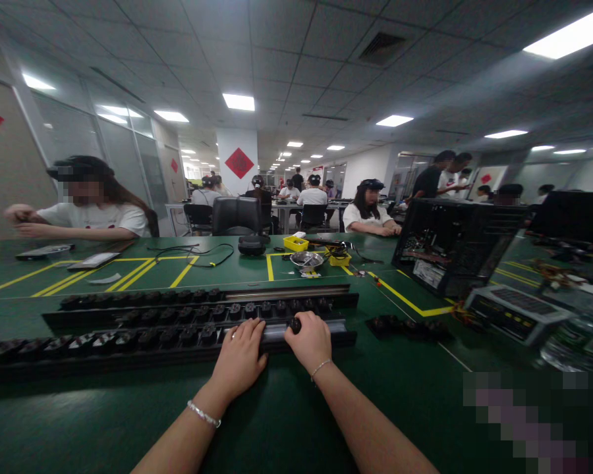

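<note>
My left hand (241,359) rests across the front black rail (342,338), with its fingers over the top and its thumb on the near side. Beside those fingers, a row of small black socket modules (170,336) runs leftward along this rail. My right hand (312,341) pinches a small black module (295,324) just above the rail's bare grey channel (275,331). Whether that piece touches the channel I cannot tell. Behind lie two more rails carrying similar black modules (250,309); the farthest one (296,291) has a long uncovered stretch.
Loose black modules (408,327) lie to the right. Beyond them stand an open computer case (454,243), a power supply unit (516,313) and a water bottle (580,342). A metal bowl (306,262), yellow bins (295,244) and cables (197,253) sit farther back. Co-workers sit across the table.
</note>
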`<state>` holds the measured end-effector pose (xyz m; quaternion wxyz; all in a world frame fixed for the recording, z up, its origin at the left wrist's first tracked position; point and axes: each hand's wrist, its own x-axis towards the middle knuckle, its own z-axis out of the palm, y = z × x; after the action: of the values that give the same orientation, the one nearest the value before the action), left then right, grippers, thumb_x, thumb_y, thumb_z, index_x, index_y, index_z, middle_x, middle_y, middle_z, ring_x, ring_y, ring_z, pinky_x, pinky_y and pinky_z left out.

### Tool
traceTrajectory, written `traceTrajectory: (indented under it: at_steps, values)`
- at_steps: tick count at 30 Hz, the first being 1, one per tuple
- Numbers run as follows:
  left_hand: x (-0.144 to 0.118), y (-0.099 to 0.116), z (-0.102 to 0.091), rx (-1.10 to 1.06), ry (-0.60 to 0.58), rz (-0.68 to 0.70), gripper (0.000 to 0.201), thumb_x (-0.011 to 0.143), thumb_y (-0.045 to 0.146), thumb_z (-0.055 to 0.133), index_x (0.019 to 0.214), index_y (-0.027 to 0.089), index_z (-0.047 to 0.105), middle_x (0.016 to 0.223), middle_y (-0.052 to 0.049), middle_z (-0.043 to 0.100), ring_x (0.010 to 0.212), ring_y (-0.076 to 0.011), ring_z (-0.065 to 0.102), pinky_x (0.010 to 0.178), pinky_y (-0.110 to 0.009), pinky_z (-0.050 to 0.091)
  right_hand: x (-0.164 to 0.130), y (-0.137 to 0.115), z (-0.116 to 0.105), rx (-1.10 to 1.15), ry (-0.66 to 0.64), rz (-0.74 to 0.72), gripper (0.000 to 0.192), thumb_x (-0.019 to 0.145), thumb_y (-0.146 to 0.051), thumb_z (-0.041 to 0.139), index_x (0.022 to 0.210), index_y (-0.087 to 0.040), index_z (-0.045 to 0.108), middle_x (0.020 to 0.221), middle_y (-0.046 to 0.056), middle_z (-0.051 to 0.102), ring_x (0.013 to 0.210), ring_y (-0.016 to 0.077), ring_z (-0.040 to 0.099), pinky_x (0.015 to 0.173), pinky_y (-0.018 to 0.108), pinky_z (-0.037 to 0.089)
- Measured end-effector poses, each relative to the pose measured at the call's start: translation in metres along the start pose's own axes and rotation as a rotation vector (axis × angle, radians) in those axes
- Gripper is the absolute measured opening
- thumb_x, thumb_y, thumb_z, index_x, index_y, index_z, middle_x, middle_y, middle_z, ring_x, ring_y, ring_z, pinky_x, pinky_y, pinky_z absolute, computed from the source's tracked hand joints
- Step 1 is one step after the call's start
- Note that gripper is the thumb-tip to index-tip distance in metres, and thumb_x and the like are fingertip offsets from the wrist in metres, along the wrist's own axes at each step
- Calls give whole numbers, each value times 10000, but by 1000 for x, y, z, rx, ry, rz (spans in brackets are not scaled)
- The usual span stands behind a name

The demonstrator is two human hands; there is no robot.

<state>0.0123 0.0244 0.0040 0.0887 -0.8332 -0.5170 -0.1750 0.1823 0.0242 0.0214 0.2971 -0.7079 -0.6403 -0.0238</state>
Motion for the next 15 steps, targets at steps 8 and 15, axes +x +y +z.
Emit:
traceTrajectory:
  at_steps: [8, 15]
  values:
    - [0, 1, 0, 3, 1, -2, 552, 745, 300, 475, 1285, 206, 405, 1348, -68, 451, 1261, -222, 353, 1043, -405, 251, -1, 1, 2, 27, 55, 2, 190, 710, -295, 534, 860, -208, 612, 919, 40, 604, 920, 191, 513, 844, 302, 308]
    - [1, 1, -3, -9, -14, -13, 555, 745, 312, 478, 1285, 207, 402, 1353, -74, 442, 1263, -222, 347, 1042, -403, 249, 1, 4, 1, 14, 48, 10, 168, 707, -285, 524, 832, -203, 600, 890, 39, 603, 883, 191, 516, 813, 304, 315]
